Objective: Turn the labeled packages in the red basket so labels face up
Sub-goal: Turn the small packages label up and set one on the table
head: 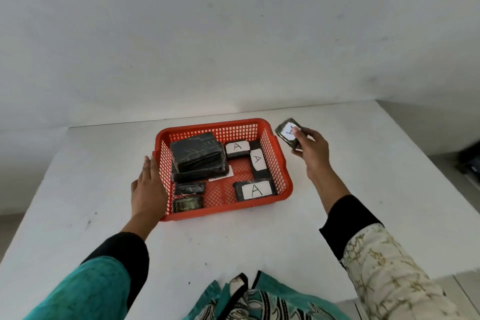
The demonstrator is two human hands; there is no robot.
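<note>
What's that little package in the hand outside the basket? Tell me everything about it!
The small package is dark and shiny, as if wrapped in plastic, with rounded corners. A white paper label covers much of its upper face; the black mark on it is partly hidden by a thumb. The right hand holds it tilted, in the air above the table, just right of the red basket and not touching it. Only the fingers touch it.
</note>
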